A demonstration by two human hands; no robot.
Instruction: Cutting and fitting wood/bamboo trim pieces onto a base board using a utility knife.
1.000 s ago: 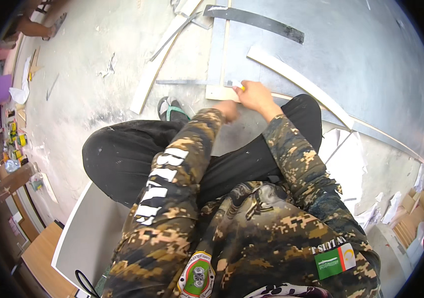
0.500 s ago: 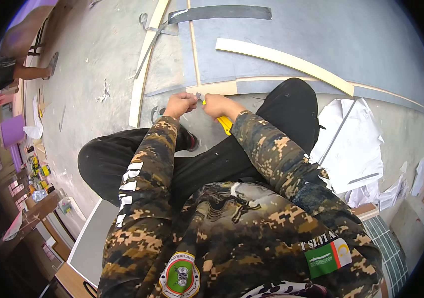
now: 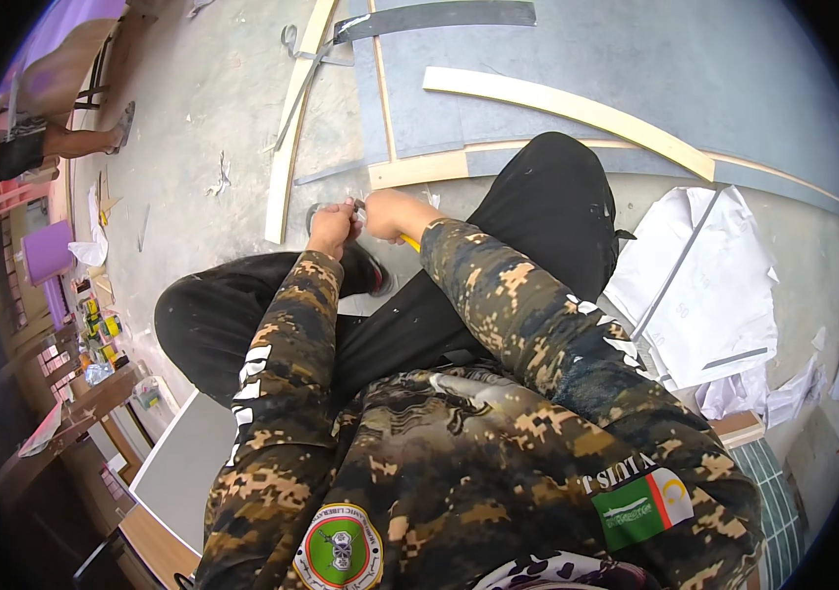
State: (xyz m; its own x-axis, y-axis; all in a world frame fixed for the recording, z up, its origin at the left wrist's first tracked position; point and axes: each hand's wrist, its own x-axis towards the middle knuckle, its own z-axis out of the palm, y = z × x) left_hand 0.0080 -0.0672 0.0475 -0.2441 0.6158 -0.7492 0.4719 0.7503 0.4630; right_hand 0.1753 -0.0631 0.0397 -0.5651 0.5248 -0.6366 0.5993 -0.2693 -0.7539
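Note:
I sit on a concrete floor in a camouflage jacket and black trousers. My left hand (image 3: 331,226) and my right hand (image 3: 390,211) meet in front of my knees. Both are closed on a small tool with a yellow handle (image 3: 407,239); its metal tip pokes out between the hands. Just beyond them lies a grey board (image 3: 557,79) edged with a pale wooden strip (image 3: 419,169). A curved wooden strip (image 3: 577,108) rests on the board.
A long wooden strip (image 3: 287,147) and a dark grey strip (image 3: 439,18) lie on the floor ahead. White paper sheets (image 3: 714,285) are piled at my right. Benches, a purple box (image 3: 46,251) and small bottles line the left side. Another person's leg (image 3: 75,138) shows far left.
My hands have drawn back from the board's edge toward my knees and come together on the yellow-handled tool. The view has tilted, so the board sits farther up.

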